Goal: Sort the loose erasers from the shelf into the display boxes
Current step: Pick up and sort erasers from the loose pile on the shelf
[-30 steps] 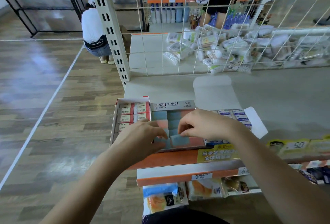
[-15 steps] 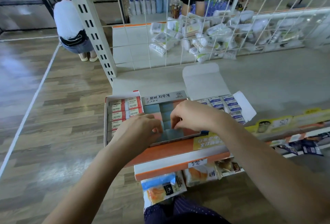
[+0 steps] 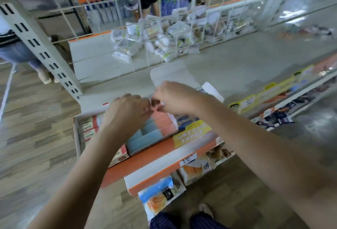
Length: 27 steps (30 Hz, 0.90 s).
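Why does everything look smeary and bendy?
Head view: motion blur smears both hands, left hand and right hand, and the box of blue and pink erasers; the wide lens bends the shelf upright; glare whitens the floor at right.

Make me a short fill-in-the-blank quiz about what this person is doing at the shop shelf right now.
1. Both hands, the left hand and the right hand, meet above the ____ display box, counted from the left of three.
2. The erasers in that box are blue and ____.
3. The box of red-and-white erasers stands at the shelf's ____ end.
4. Behind the shelf stands a wire ____.

Missing words: middle; pink; left; grid
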{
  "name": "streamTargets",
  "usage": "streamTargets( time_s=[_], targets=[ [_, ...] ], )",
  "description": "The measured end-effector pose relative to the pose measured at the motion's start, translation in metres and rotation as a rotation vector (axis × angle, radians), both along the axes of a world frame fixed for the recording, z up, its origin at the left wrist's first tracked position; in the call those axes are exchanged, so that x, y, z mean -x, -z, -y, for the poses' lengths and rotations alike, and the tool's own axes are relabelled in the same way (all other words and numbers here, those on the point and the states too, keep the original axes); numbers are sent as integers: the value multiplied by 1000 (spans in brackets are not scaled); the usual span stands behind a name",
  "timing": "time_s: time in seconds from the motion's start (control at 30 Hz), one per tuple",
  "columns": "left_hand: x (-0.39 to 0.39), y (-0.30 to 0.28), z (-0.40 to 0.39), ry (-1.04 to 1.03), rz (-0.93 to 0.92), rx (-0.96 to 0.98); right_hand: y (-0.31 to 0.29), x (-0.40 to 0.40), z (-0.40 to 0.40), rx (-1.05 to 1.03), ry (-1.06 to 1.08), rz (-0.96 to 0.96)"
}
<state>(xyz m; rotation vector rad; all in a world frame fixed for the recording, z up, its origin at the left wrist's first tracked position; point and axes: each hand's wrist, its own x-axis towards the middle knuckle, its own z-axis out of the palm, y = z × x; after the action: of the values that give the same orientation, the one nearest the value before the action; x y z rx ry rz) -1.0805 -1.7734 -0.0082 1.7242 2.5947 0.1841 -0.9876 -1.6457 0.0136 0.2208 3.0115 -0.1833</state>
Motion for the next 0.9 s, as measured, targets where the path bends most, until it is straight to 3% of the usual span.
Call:
streamTargets(
  time_s=[0.13,0.33,0.6,0.9],
  targets=[
    [-20,-10,-68,29,-66,-2,-20,-43,-65,-53,123,-167],
    [-122,-19,-204,145,-122,41,-12,-158,-172,-83,333,-129],
    [-273,-8,-368,330,-92,-84,4,-317,-308,-35,626,-149],
    [-333,20,-551,443,-83,-44,32,-394,-483,15,809,-78]
  ],
)
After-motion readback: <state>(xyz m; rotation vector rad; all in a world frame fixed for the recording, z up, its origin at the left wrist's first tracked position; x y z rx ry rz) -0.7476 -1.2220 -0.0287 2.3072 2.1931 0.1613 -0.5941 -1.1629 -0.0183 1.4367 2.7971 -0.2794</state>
